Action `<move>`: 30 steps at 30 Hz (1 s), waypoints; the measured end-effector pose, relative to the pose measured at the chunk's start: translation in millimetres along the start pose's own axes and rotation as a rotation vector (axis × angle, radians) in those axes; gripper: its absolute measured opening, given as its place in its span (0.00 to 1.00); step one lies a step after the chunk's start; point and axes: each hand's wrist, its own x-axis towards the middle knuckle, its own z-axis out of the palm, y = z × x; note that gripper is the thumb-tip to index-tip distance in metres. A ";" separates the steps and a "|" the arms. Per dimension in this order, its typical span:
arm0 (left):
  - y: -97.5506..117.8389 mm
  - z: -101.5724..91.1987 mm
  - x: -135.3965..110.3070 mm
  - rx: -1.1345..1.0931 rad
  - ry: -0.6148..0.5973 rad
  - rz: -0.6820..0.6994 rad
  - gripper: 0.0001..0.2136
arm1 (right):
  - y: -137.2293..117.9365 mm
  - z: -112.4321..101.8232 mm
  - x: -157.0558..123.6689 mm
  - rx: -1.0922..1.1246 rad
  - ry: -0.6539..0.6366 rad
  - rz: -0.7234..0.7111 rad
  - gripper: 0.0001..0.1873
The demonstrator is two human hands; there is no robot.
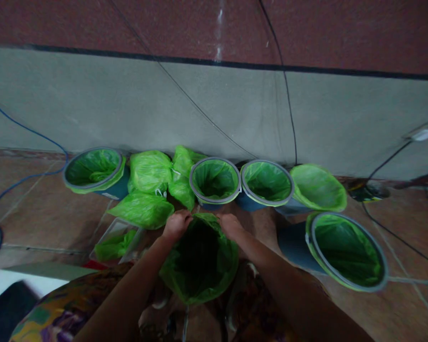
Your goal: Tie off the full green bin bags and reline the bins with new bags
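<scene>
Directly in front of me a green bin bag (199, 289) hangs wide open, its inside dark. My left hand (177, 224) pinches the far left part of its rim. With closed fingers my right hand (230, 226) grips the far right part of the same rim. Whether a bin stands inside this bag I cannot tell. Just beyond my hands is a blue bin (215, 206) with a green liner and a grey ring on its rim. Left of my left hand lies a tied green bag (142, 209), stacked against another full green bag (150, 170).
Lined bins stand along the wall: one at left (116, 187), one right of centre (251, 203), a bag-draped one (319, 187). A larger bin (296, 242) tilts at right. A tray (105, 232) holds green plastic. Cables (288, 102) hang down the wall; a blue cable (21, 180) trails left.
</scene>
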 end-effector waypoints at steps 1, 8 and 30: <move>-3.5 0.6 -2.7 0.022 -0.017 0.013 0.09 | 0.1 -0.5 -1.8 -0.007 -0.015 0.010 0.14; -10.5 -4.7 -11.6 0.111 -0.101 -0.036 0.08 | -6.6 -4.0 -8.9 -0.061 -0.046 0.078 0.14; 115.9 90.3 -47.1 -0.521 -0.174 -0.088 0.26 | 11.5 -2.5 -21.5 -0.108 -0.105 0.095 0.14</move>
